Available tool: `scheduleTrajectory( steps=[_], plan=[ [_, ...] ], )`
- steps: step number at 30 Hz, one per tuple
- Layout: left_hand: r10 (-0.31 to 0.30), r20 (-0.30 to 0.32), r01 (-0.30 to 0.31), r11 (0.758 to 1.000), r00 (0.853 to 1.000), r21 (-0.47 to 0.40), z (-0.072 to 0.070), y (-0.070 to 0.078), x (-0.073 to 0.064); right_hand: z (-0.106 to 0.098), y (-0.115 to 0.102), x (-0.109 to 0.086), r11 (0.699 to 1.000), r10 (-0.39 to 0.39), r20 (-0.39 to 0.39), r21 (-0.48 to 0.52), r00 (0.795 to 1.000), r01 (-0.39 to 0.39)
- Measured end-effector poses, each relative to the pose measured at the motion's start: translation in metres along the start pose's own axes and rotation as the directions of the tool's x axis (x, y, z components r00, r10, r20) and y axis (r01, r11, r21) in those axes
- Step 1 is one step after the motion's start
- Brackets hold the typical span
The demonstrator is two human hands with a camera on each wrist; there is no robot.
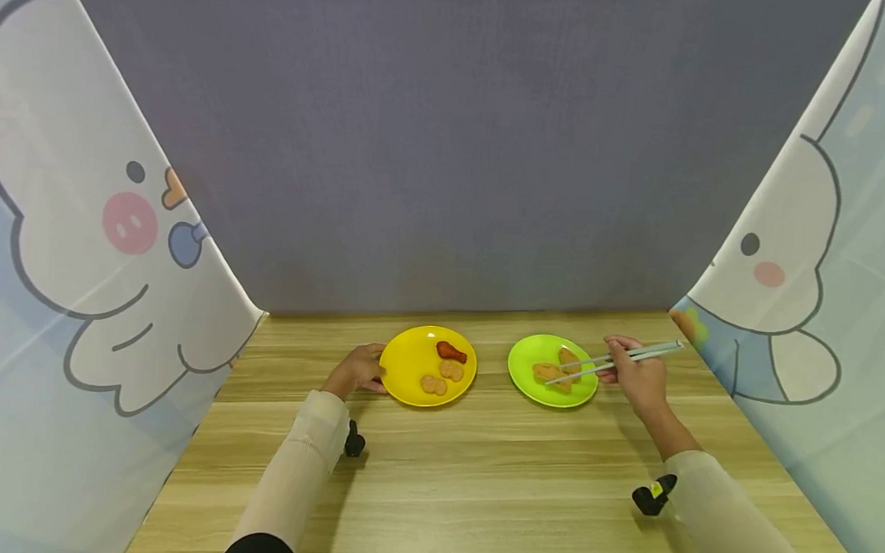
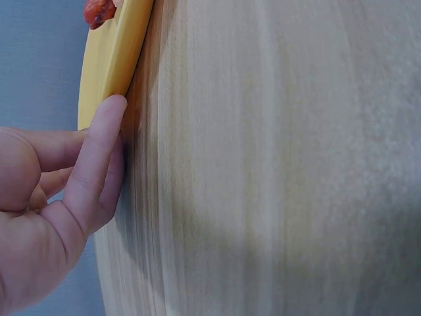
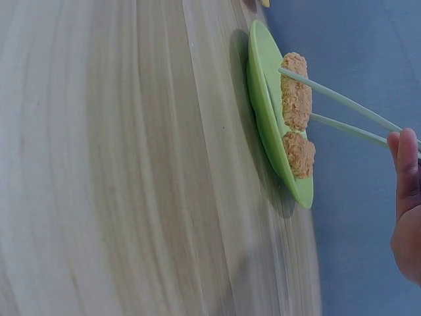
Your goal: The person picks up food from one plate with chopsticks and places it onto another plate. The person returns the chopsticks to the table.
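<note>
At the left rim of a yellow plate (image 1: 411, 367) is my left hand (image 1: 358, 368), its thumb and fingers gripping the edge in the left wrist view. That plate bears a reddish-brown chicken drumstick (image 1: 450, 352) and two tan nuggets (image 1: 433, 385). My right hand (image 1: 638, 377) holds a pair of pale green chopsticks (image 1: 660, 350). Their tips are spread over a light green plate (image 1: 525, 379). On it, in the right wrist view, lie a long crumbed fried piece (image 3: 296, 108) and a shorter one (image 3: 299, 155). The chopstick tips stand at the long piece; whether they squeeze it I cannot tell.
Both plates stand side by side towards the back of a wooden table (image 1: 446, 494). A grey backdrop (image 1: 464, 144) rises behind the table, and cartoon-printed curtains (image 1: 63, 206) hang at both sides. Black devices (image 1: 355, 441) are worn at both wrists.
</note>
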State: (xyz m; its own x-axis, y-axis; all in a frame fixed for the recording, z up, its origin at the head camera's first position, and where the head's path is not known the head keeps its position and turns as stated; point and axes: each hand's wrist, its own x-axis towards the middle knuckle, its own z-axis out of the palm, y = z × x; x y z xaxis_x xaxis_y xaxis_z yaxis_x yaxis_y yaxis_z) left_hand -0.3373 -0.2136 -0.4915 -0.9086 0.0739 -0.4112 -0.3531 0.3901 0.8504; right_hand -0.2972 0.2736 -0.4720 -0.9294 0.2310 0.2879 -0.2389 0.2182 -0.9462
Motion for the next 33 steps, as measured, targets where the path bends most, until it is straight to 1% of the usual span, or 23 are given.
scheduleTrajectory(
  steps=[11, 16, 17, 20, 23, 24, 28, 33],
  plan=[
    [0.005, 0.002, -0.005, 1.0, 1.0, 0.005, 0.0, 0.0, 0.001, 0.009, -0.004, 0.004, 0.996, 0.042, 0.016, 0.073, 0.999, -0.043],
    [0.003, 0.003, -0.003, 1.0, 1.0, 0.003, 0.001, 0.001, 0.001, 0.017, -0.018, 0.0, 0.988, 0.057, 0.033, 0.145, 0.998, -0.061],
    [0.003, 0.01, -0.003, 1.0, 1.0, 0.002, 0.001, 0.003, -0.002, 0.019, -0.022, -0.001, 0.986, 0.055, 0.035, 0.157, 0.998, -0.06],
    [0.002, 0.009, -0.002, 1.0, 1.0, 0.004, 0.001, 0.003, -0.003, 0.027, -0.03, -0.004, 0.982, 0.055, 0.028, 0.181, 0.998, -0.06],
    [-0.002, 0.008, 0.002, 1.0, 1.0, 0.01, 0.001, 0.003, -0.003, 0.033, -0.028, -0.002, 0.98, 0.066, 0.015, 0.189, 0.998, -0.068],
    [-0.002, 0.004, 0.002, 1.0, 1.0, 0.012, 0.001, 0.0, 0.001, 0.035, -0.026, -0.001, 0.979, 0.073, 0.012, 0.192, 0.997, -0.074],
    [-0.003, -0.001, 0.003, 1.0, 1.0, 0.014, 0.002, 0.0, 0.0, 0.045, -0.019, 0.003, 0.977, 0.085, -0.006, 0.199, 0.996, -0.082],
    [0.003, -0.011, -0.003, 1.0, 1.0, 0.024, 0.002, 0.001, -0.002, 0.061, -0.019, 0.002, 0.976, 0.083, -0.017, 0.203, 0.996, -0.078]
  ],
)
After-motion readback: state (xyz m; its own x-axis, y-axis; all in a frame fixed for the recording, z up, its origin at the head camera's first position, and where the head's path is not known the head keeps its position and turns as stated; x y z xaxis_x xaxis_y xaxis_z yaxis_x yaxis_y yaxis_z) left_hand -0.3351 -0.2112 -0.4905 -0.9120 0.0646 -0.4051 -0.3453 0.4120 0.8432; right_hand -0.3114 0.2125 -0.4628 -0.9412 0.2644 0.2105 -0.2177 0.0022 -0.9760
